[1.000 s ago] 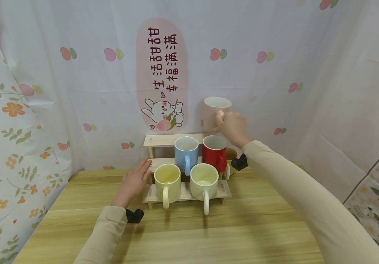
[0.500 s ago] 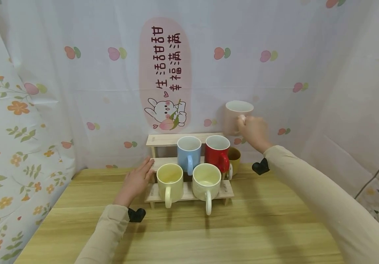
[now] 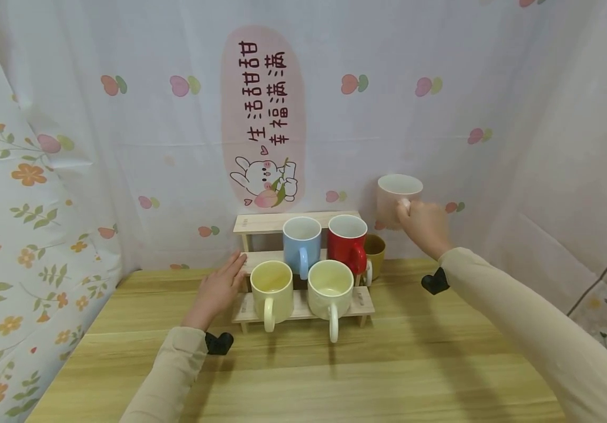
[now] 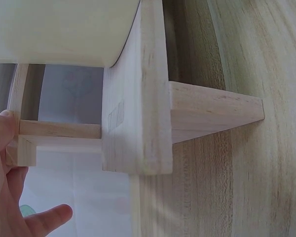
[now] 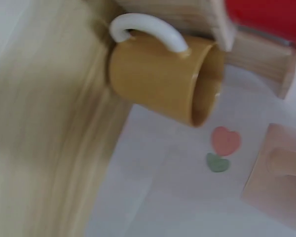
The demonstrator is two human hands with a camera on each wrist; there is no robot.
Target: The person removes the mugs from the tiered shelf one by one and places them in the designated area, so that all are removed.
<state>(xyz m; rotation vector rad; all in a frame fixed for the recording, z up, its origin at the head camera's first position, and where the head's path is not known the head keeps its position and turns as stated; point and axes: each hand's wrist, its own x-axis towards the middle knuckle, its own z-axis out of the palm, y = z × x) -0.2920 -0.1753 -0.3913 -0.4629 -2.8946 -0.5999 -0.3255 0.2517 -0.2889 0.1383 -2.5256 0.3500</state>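
Observation:
My right hand (image 3: 426,228) grips the handle of a pale pink mug (image 3: 390,205), held in the air right of the wooden rack (image 3: 261,223). The fingers of my left hand (image 3: 217,292) rest on the left end of the rack's middle shelf; in the left wrist view that hand (image 4: 10,182) touches the wood. A blue mug (image 3: 300,235) and a red mug (image 3: 342,238) stand on the middle shelf. Two pale yellow mugs (image 3: 271,299) are on the lowest shelf, handles toward me. The pink mug (image 5: 281,182) shows at the edge of the right wrist view.
A mustard mug (image 3: 375,255) with a white handle stands on the table (image 3: 292,376) by the rack's right side, partly hidden behind the red mug; the right wrist view shows this mustard mug (image 5: 158,74) more fully. A patterned curtain (image 3: 176,176) hangs behind.
My right hand has carried the pink mug rightward from above the rack, then lowered it slightly. The mustard mug is less covered. My left hand stays on the rack.

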